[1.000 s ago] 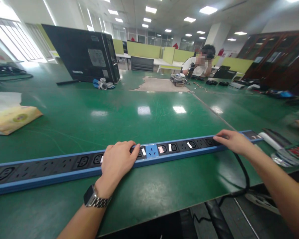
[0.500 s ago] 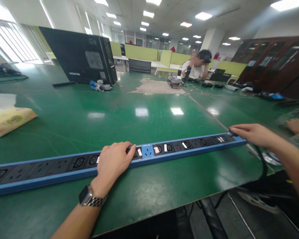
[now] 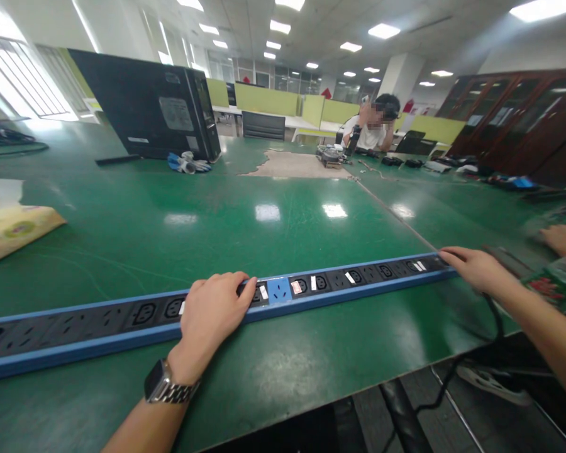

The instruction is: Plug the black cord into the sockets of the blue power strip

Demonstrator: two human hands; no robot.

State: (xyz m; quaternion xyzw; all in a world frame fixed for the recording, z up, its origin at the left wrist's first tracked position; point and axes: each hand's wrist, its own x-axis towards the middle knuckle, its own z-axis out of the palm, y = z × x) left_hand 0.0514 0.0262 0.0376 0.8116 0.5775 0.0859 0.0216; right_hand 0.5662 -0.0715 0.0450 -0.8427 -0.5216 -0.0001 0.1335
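Note:
A long blue power strip [image 3: 321, 302] with black socket faces and one blue socket lies slantwise across the green table. My left hand [image 3: 217, 305], with a watch on its wrist, is wrapped over the strip's middle, thumb beside the blue socket and fingers over the far edge. At the strip's right end, my right hand [image 3: 469, 264] closes around it with the fingers on top, hiding that end. A black power cable [image 3: 495, 318] hangs in a loop just beneath my right hand and runs down past the table edge; where it starts is hidden.
Tissues in a yellow pack [image 3: 21, 229] sit at the left. A black computer case [image 3: 146, 107] and gloves [image 3: 188, 162] stand farther back. Across the table sits a person [image 3: 377, 123]. Another person's hand [image 3: 563, 239] rests by plastic packaging at the far right.
My right hand has moved slightly down and left at the strip's end, its fingers now lower around it. The left hand and strip have shifted only a little in view.

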